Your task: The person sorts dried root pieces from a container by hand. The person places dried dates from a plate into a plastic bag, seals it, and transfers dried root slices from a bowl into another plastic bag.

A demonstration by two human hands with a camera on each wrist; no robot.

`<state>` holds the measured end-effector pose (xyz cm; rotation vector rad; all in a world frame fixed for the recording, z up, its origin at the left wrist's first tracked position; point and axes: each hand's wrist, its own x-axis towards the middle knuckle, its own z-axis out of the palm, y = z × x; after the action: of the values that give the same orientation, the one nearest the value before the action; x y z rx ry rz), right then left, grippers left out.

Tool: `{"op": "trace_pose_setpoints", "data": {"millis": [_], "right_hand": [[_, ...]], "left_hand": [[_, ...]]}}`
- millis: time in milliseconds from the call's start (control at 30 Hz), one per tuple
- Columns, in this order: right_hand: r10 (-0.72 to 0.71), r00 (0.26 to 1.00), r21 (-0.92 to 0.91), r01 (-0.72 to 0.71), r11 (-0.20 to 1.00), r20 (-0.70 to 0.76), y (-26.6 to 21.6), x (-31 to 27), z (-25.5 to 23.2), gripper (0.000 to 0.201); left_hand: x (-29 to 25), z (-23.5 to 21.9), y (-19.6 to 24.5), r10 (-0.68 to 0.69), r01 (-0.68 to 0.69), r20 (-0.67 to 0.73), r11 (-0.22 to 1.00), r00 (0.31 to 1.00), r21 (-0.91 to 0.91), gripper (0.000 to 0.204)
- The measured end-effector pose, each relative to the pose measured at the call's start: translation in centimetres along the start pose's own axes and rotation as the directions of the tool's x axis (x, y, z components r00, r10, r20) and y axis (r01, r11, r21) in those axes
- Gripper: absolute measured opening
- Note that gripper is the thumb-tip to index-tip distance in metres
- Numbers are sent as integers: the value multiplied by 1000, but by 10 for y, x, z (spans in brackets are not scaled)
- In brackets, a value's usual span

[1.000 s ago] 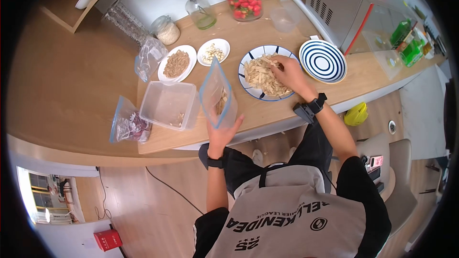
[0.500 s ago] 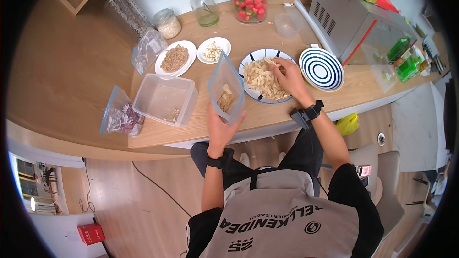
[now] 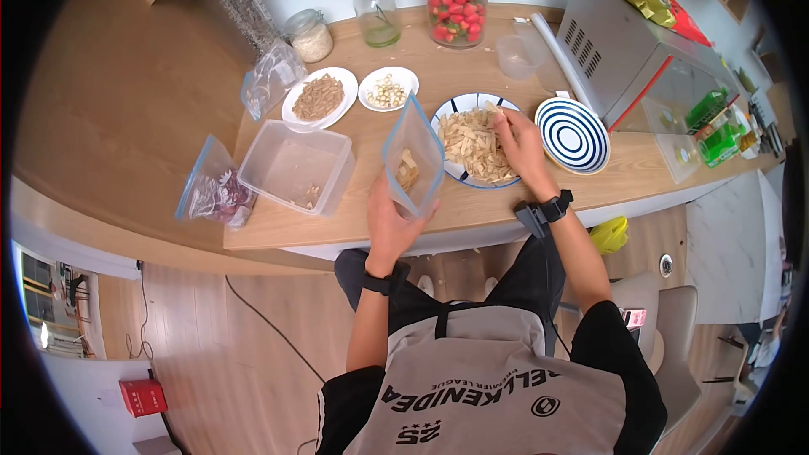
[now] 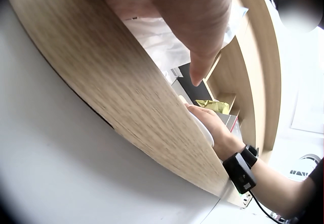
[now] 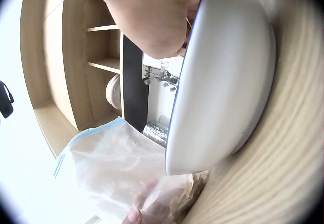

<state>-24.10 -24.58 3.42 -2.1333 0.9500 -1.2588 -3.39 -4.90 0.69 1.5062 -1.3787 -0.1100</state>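
My left hand [image 3: 389,223] grips a clear zip bag [image 3: 415,139] with a blue seal from its lower side. The bag's mouth gapes upward, and some pale strips [image 3: 408,170] lie inside. Right of it stands a white bowl with blue stripes [image 3: 464,101], heaped with pale, dry-looking strips [image 3: 472,145]. Over the bowl's right part, my right hand [image 3: 527,152] pinches a few strips between thumb and fingers. In the right wrist view the bowl's side [image 5: 228,82] hides those fingertips, while the bag [image 5: 116,158] hangs close beside the bowl.
Left of the bag is an open plastic box [image 3: 295,147] with a few bits inside. Behind are a plate of brown pieces [image 3: 318,97] and a plate of pale nuts [image 3: 388,88]. A blue-ringed plate [image 3: 573,135] sits right of the bowl, before a microwave [image 3: 628,50].
The head view has shifted. My left hand has brought the bag nearer the bowl, its mouth turned wider. My right hand's fingertips have risen a little from the heap with strips between them.
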Motion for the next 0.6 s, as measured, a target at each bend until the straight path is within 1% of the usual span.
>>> {"op": "trace_pose_setpoints", "data": {"millis": [33, 67, 133, 167, 200, 267, 300, 333, 400, 433, 467, 533, 567, 600], "right_hand": [[48, 998, 69, -45, 997, -43, -2, -1, 1, 21], [48, 998, 69, -45, 997, -40, -5, -3, 0, 21], [126, 989, 196, -108, 975, -81, -10, -2, -3, 25], [148, 986, 219, -128, 967, -76, -8, -2, -3, 29], [136, 988, 218, -118, 969, -71, -10, 0, -3, 29], [153, 980, 367, -97, 925, -126, -26, 4, -4, 29], [158, 981, 409, -100, 907, -111, -33, 7, -8, 27], [152, 983, 410, -97, 907, -105, -50, 11, -13, 27], [47, 992, 558, 28, 829, -119, -84, 19, -19, 27], [-15, 992, 546, 82, 834, -126, -96, 21, -20, 25], [-12, 992, 547, 81, 834, -128, -109, 22, -19, 25], [-27, 999, 560, 37, 827, -26, -131, 19, -14, 22], [-64, 998, 467, 55, 882, 5, -127, 16, -6, 18], [-64, 998, 467, 55, 882, 4, -130, 15, -2, 18]], "left_hand": [[0, 0, 1, 13, -13, -4, 1000, 1000, -8, 89], [-1, 0, 1, 10, -10, -5, 1000, 1000, -7, 89], [0, 0, 1, 11, -11, -8, 1000, 1000, -3, 88], [0, 0, 0, 11, -11, -17, 1000, 1000, -4, 88], [-2, 1, -1, 8, -8, -18, 1000, 1000, 11, 88], [0, 1, -1, 3, -2, -34, 1000, 999, 27, 88], [1, 1, -2, -6, 6, -14, 1000, 1000, 7, 88], [1, 0, -1, -15, 15, 10, 1000, 1000, -12, 88], [2, -1, 2, -18, 18, 6, 1000, 1000, -7, 89], [2, -1, 4, -18, 18, 8, 1000, 1000, -4, 89], [3, -1, 5, -18, 18, 11, 1000, 1000, -3, 89], [3, -1, 6, 2, -2, 0, 1000, 1000, 6, 88], [3, -1, 6, 3, -3, 2, 1000, 1000, 6, 88], [3, -1, 6, -9, 9, 1, 1000, 1000, 3, 88]]}}
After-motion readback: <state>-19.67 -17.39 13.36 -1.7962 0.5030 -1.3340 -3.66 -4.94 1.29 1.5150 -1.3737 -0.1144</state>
